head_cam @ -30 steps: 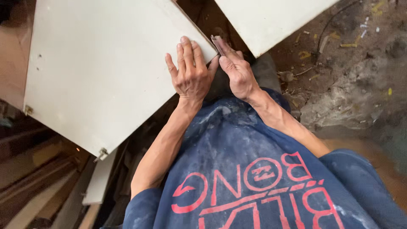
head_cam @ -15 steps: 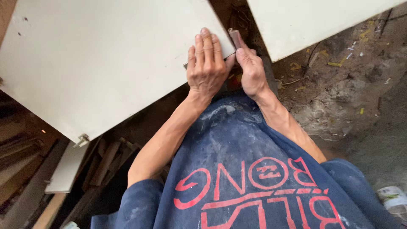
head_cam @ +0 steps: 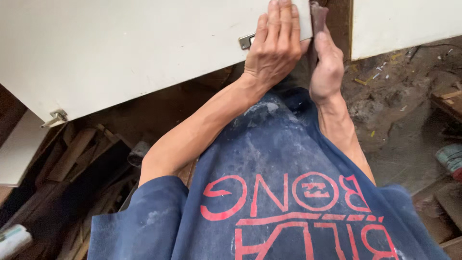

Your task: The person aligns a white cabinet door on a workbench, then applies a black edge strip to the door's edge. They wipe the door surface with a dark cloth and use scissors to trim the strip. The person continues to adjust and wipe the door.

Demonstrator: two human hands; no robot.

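dirt floor w/ debris and scraps runs under and to the right of the work; stacked timber offcuts lie lower left.

left hand lies flat, palm down, fingers straight and together, pressed on the big white panel near its right edge. forearm runs down-left to the bent elbow, over the blue shirt. the hand grips nothing, just bears on the board. right hand stands on edge, thumb side up, fingers curled round a small dark brown piece, prob. a sanding block or scrap, hard to tell, held against the panel's right edge, in the gap between the two boards.

vs half a sec ago: panel edge and both hands sit higher in view, fingertips now cut by the top of the frame; the left hand has stayed flat on the panel, the right has stayed closed on the dark piece. a metal fitting now shows at the lower edge beside the left wrist; the blue-white can sits mid right, not bottom right.

counts: 2 white panels, the big one and a second panel top right; 2 metal fittings on the big one, incl. the corner fitting lower left; 2 hands; 1 can; 1 white roll-like thing bottom left corner.
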